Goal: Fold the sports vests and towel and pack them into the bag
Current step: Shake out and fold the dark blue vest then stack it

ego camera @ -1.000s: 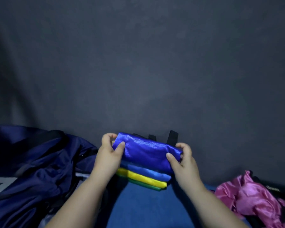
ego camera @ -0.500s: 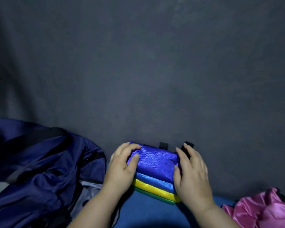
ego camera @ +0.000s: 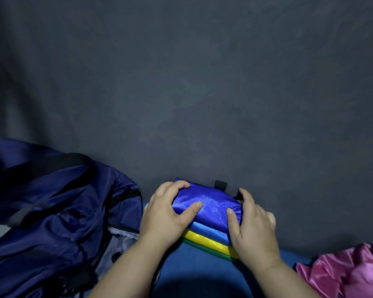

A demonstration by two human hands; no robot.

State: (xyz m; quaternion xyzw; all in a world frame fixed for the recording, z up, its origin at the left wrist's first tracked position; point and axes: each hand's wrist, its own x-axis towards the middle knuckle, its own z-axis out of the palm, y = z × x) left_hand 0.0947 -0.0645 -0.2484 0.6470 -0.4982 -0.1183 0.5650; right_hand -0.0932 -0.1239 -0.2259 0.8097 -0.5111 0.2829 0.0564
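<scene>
First, bag [ego camera: 52,211]: navy, slumped at the left with its mouth gaping toward the middle, a black strap [ego camera: 58,162] across its top.
Left hand [ego camera: 166,214]: grips the left end of the stack, fingers curled over the far edge, thumb pressed on top.
Stack of folded vests [ego camera: 207,206]: held between both hands, just right of the bag and outside it; royal blue on top, then lighter blue, yellow, green.
Black tab [ego camera: 220,184]: pokes out behind the stack.
Right hand [ego camera: 252,229]: clasps the right end, thumb on top, fingers wrapped round the side.
Blue cloth [ego camera: 202,274]: lies beneath the stack.
Pink vest [ego camera: 349,274]: crumpled, far right.
</scene>
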